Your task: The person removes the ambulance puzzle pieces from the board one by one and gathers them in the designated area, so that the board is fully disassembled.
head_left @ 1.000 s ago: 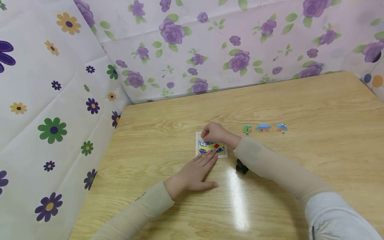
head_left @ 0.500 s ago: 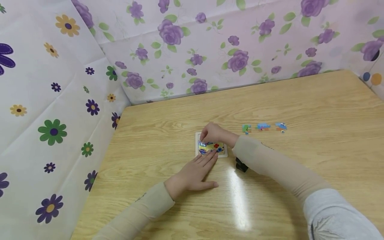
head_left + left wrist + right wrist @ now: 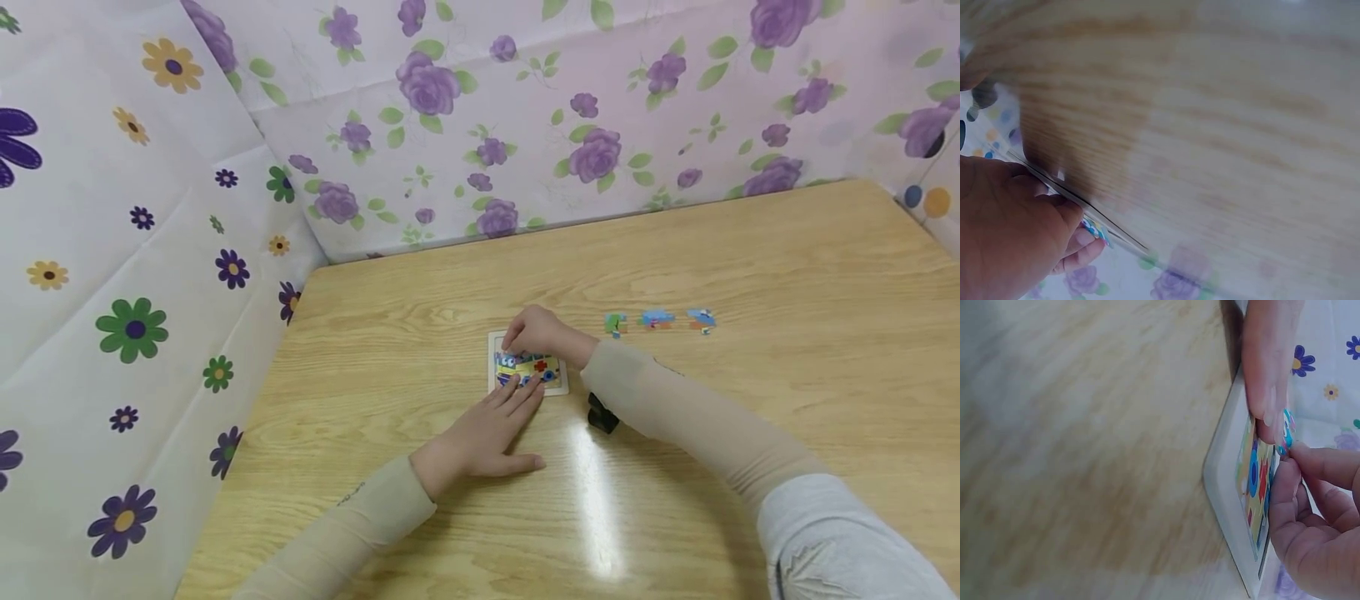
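A small jigsaw board (image 3: 491,367) with a white frame lies mid-table, showing a yellow vehicle with a face and a red cross. Over its near edge rests my left hand (image 3: 487,429), palm down, fingers stretched onto the picture. My right hand (image 3: 540,332) is above the board's far part, covering some of it. In the right wrist view, thumb and forefinger of that hand pinch a small puzzle piece (image 3: 1288,432) in blue, white and pink, tilted up at the picture. Whether the piece touches the board I cannot tell. In the left wrist view, the left hand (image 3: 1010,225) hides most of the board.
Several loose puzzle pieces (image 3: 657,318) lie in a row, right of the board and farther back. A small black object (image 3: 602,414) stands beside the right forearm. Flowered cloth (image 3: 427,167) hangs behind the wooden table (image 3: 360,350) and at its left.
The fingers of my left hand have spread slightly, showing more of the vehicle's lower part. My right hand stays at nearly the same spot over the board.
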`<move>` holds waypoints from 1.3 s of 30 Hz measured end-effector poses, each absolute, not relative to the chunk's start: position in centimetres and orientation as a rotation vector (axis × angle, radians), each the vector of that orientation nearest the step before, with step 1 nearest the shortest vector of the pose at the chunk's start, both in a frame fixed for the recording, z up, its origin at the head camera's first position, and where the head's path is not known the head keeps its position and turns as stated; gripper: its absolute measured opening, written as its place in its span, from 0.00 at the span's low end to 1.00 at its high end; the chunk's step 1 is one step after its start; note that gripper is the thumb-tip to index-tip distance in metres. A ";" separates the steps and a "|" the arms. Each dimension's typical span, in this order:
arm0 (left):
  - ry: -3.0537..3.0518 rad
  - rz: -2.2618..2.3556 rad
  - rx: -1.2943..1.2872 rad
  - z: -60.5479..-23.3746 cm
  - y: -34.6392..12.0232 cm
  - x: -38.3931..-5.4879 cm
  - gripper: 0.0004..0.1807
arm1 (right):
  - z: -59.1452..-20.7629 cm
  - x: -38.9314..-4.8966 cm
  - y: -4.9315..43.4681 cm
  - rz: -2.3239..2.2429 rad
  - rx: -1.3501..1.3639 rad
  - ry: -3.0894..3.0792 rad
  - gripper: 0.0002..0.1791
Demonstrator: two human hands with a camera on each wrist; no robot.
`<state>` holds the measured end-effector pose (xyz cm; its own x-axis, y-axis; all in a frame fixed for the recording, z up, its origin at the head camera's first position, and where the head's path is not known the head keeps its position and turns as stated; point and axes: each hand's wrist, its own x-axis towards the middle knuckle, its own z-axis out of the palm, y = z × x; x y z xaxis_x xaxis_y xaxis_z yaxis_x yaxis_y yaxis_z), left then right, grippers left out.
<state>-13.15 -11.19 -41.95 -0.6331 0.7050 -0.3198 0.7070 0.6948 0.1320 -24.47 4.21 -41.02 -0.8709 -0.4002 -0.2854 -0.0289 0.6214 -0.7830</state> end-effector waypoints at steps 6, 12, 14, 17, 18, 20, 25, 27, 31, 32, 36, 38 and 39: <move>2.557 -0.030 1.107 -41.9 -11.0 -13.2 0.50 | -41.0 -24.6 4.2 -1.155 -0.246 2.402 0.07; 2.551 -0.030 1.115 -41.6 -10.8 -13.2 0.50 | -40.7 -24.4 4.2 -1.179 -0.221 2.396 0.07; 2.542 -0.011 1.104 -41.6 -10.8 -13.2 0.50 | -40.7 -24.3 4.2 -1.204 -0.234 2.375 0.07; 2.535 0.015 1.095 -41.7 -10.9 -13.1 0.50 | -40.7 -24.1 4.2 -1.238 -0.259 2.353 0.07; 2.535 0.025 1.095 -41.7 -10.9 -13.1 0.50 | -40.8 -24.1 4.2 -1.246 -0.267 2.349 0.07; 2.536 0.042 1.096 -41.9 -11.0 -13.2 0.50 | -40.9 -24.2 4.3 -1.259 -0.281 2.342 0.07; 2.526 0.081 1.086 -41.9 -11.2 -13.2 0.50 | -41.2 -24.5 4.5 -1.292 -0.326 2.304 0.08; 2.528 0.084 1.075 -41.9 -11.2 -13.2 0.50 | -41.2 -24.6 4.7 -1.285 -0.362 2.296 0.08; 2.548 0.046 1.060 -42.0 -11.2 -13.0 0.50 | -41.3 -24.8 4.9 -1.241 -0.422 2.291 0.09; 2.552 0.032 1.057 -42.0 -11.2 -13.0 0.50 | -41.3 -24.8 5.0 -1.232 -0.433 2.288 0.09; 2.560 0.008 1.057 -42.0 -11.2 -13.1 0.50 | -41.1 -24.8 5.1 -1.221 -0.447 2.271 0.09; 2.561 0.004 1.058 -42.0 -11.2 -13.1 0.50 | -41.0 -24.8 5.1 -1.220 -0.450 2.270 0.09; 2.562 0.005 1.060 -42.0 -11.2 -13.1 0.50 | -41.0 -24.8 5.1 -1.217 -0.449 2.273 0.09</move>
<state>-13.09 -11.25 -41.99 -0.6500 0.6835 -0.3320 0.6822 0.7174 0.1414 -24.84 5.06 -41.01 -0.8107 -0.5107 -0.2863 -0.0449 0.5418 -0.8393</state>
